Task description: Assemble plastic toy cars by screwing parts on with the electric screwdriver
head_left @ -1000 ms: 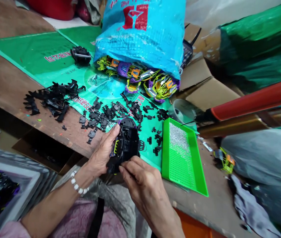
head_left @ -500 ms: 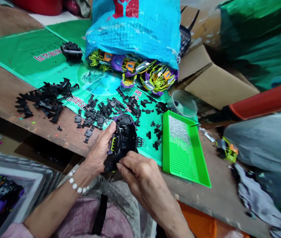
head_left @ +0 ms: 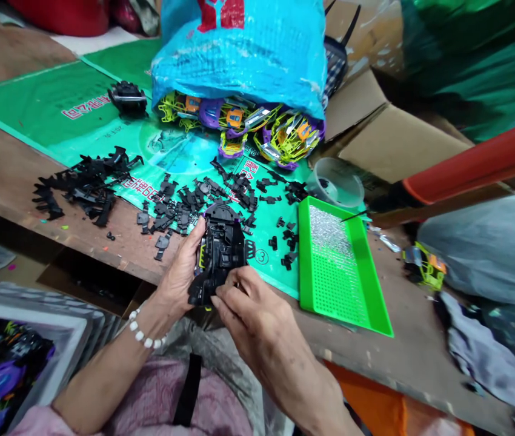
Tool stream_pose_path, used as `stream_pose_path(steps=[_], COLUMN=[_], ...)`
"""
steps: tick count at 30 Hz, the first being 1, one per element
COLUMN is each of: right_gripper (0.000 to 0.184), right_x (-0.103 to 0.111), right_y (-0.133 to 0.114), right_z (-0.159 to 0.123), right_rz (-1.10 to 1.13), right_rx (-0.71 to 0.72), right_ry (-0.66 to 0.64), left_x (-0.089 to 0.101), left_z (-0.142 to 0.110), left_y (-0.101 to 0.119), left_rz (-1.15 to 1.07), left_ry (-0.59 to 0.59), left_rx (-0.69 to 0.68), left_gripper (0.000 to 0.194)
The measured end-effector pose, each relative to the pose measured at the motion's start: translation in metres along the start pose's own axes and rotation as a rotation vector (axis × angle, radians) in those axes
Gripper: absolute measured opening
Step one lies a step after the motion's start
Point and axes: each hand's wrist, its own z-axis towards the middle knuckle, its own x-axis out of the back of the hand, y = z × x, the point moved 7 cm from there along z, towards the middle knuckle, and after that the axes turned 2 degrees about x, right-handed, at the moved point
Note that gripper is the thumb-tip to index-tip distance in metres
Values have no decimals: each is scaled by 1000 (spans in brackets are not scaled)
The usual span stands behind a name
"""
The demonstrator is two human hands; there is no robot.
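Observation:
A black toy car chassis (head_left: 223, 248) with bits of yellow-green and purple along its side is held over the table's front edge. My left hand (head_left: 182, 263) grips it from the left, thumb along its upper side. At its lower right end, the closed fingers of my right hand (head_left: 248, 303) press against the black plastic; whether a small part is pinched there is hidden. Just beyond lie loose black plastic parts (head_left: 180, 203) in a scattered heap. Right of my hands stands a green tray (head_left: 305, 284) with many small silvery screws (head_left: 328, 230) at its far end.
A blue sack (head_left: 239, 66) spills yellow-green and purple car bodies (head_left: 285, 142). Longer black parts (head_left: 89, 181) lie left. A clear tub (head_left: 337, 181), a cardboard box (head_left: 403, 139) and a red-handled tool (head_left: 475, 160) are at the right. A crate (head_left: 62, 357) stands lower left.
The chassis has turned slightly in my hands, showing more of its black inner face. My right fingers stay at its lower end. The view has shifted a little.

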Motion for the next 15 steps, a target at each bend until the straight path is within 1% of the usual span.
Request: stream_pose_path(steps=[3,5,7,10,12,15], right_gripper=[21,21,19,19,21,16], right_x=[4,4,6,9,5,0], right_y=[0,-1,-2,-4,-4,1], right_z=[-3,-4,-5,-8,-10,-10], right_rz=[-51,-83,-95,-138,-177,-167], right_rx=[53,88,115,156,161,134], right_ry=[57,31,27,27,-21,-88], left_x=[-4,-7,-8,-6,-3,-1], left_z=[-2,-3,-4,-3,-1,0], left_y=[-4,-6,-6,-8,-8,-3], left_rz=[-40,-58,-63,-64,-59,-45], left_ry=[-5,-7,-20,-22,-6,12], left_rx=[75,101,99,113,98,21], left_gripper=[47,48,48,48,46,42])
